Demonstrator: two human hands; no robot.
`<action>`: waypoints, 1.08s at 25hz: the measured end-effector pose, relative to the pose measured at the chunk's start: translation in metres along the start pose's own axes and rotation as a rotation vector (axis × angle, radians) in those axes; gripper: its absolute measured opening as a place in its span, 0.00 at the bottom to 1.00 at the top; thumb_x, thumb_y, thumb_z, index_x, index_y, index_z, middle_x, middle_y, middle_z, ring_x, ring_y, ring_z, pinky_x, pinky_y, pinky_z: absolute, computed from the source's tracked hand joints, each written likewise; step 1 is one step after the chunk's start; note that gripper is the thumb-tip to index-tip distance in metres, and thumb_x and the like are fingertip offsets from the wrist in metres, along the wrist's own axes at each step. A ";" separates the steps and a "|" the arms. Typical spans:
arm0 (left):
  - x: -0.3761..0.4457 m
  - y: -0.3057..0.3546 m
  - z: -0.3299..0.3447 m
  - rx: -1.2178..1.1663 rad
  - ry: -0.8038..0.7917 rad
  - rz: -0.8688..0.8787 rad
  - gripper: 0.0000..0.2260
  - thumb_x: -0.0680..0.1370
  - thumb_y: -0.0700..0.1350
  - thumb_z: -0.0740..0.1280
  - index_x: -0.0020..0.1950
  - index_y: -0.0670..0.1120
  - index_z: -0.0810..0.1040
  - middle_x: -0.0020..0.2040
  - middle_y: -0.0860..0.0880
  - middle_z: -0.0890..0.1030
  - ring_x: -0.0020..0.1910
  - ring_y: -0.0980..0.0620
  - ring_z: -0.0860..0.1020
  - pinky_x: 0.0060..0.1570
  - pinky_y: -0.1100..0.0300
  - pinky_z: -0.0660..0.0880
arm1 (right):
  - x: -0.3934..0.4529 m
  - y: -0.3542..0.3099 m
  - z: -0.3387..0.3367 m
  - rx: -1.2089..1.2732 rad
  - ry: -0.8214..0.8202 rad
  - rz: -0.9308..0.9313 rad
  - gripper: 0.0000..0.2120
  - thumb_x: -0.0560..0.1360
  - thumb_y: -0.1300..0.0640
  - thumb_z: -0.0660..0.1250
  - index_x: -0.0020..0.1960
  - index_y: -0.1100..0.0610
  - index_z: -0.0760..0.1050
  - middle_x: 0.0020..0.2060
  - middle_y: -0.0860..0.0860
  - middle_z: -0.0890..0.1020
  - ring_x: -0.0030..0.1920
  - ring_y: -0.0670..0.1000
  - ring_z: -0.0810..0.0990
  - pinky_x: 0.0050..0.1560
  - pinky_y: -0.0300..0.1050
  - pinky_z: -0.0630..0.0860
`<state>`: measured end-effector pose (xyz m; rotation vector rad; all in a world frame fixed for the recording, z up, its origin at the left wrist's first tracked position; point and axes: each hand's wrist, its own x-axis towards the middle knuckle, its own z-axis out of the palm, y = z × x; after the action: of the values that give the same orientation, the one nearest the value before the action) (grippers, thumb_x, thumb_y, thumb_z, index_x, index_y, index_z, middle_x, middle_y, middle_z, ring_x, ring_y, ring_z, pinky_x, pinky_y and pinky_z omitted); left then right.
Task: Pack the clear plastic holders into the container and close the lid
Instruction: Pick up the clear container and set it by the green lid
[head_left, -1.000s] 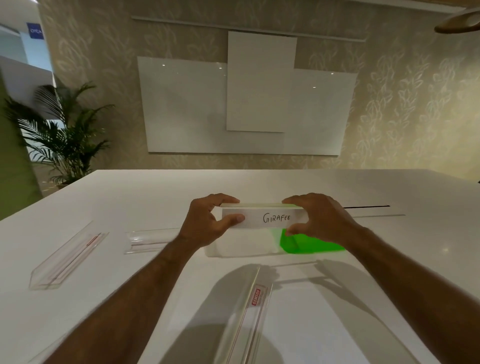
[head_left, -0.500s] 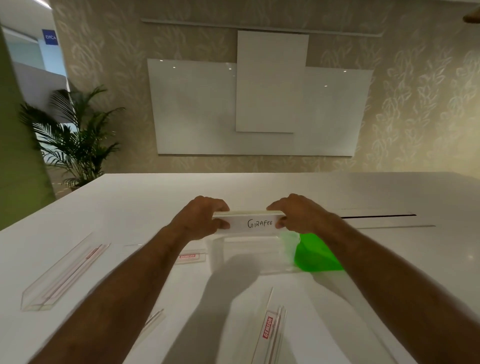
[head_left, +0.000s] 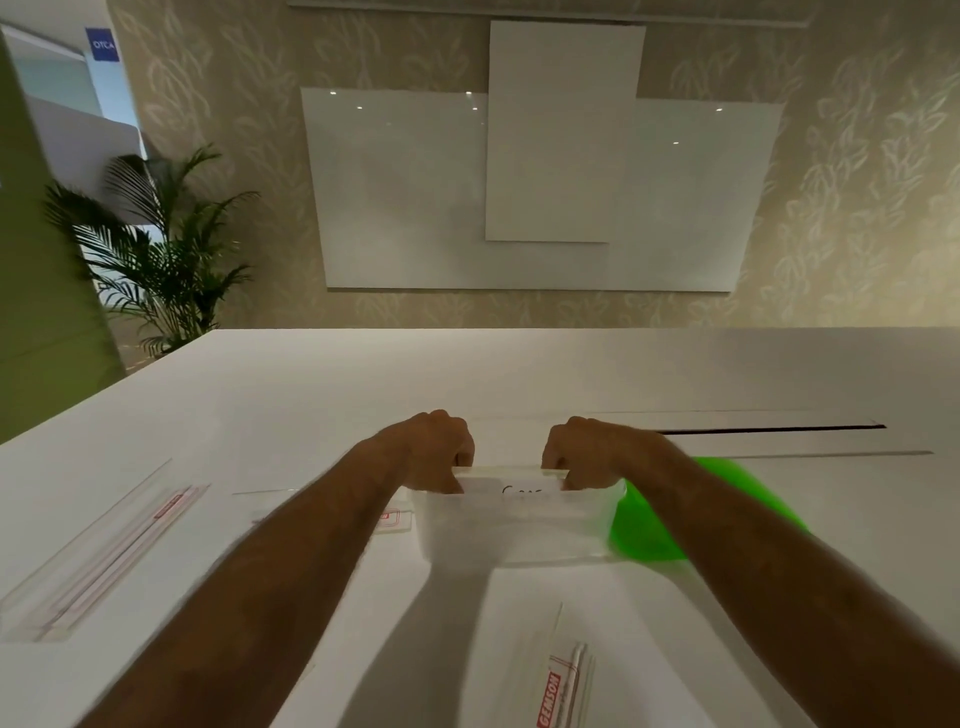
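A translucent container (head_left: 514, 530) stands on the white table (head_left: 311, 405) in front of me. My left hand (head_left: 439, 449) and my right hand (head_left: 584, 449) each grip an end of a clear plastic holder with a handwritten label (head_left: 511, 480), which sits partly inside the container's top. The label's lower half is hidden behind the container wall. A green lid (head_left: 691, 514) lies to the right of the container, partly behind my right forearm. Other clear holders lie at the left (head_left: 104, 551), behind my left forearm (head_left: 389, 519), and near the front edge (head_left: 563, 686).
A dark slot (head_left: 769, 429) runs across the table at the far right. A potted palm (head_left: 156, 260) stands past the table's left corner, and whiteboards (head_left: 545, 192) hang on the wall behind.
My hands have lowered the labelled holder down into the container, so only the top of its writing shows. The hands moved closer together and the view tilted up.
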<state>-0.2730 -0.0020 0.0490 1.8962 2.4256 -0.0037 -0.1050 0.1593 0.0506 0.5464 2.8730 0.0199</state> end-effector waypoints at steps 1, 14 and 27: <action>0.002 0.001 0.001 -0.012 -0.036 -0.002 0.12 0.70 0.48 0.73 0.52 0.47 0.83 0.49 0.50 0.82 0.48 0.49 0.80 0.50 0.54 0.80 | 0.002 0.001 0.001 -0.002 -0.030 -0.010 0.12 0.72 0.62 0.68 0.55 0.55 0.81 0.51 0.54 0.83 0.48 0.54 0.79 0.43 0.42 0.72; 0.019 0.009 0.015 0.084 -0.195 -0.026 0.07 0.64 0.45 0.78 0.39 0.49 0.84 0.35 0.54 0.80 0.34 0.52 0.79 0.34 0.61 0.77 | 0.014 -0.005 0.003 0.031 -0.145 0.050 0.18 0.58 0.54 0.82 0.47 0.48 0.84 0.36 0.44 0.81 0.44 0.50 0.82 0.44 0.43 0.79; -0.008 0.017 -0.009 -0.045 0.375 -0.088 0.19 0.74 0.60 0.70 0.60 0.52 0.79 0.57 0.53 0.82 0.56 0.50 0.79 0.56 0.52 0.77 | -0.011 -0.010 0.000 0.245 0.575 0.059 0.28 0.78 0.38 0.60 0.73 0.51 0.68 0.71 0.49 0.73 0.71 0.51 0.70 0.70 0.48 0.66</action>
<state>-0.2552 -0.0057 0.0590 1.9148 2.7089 0.4366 -0.0981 0.1459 0.0520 0.7797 3.4432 -0.2011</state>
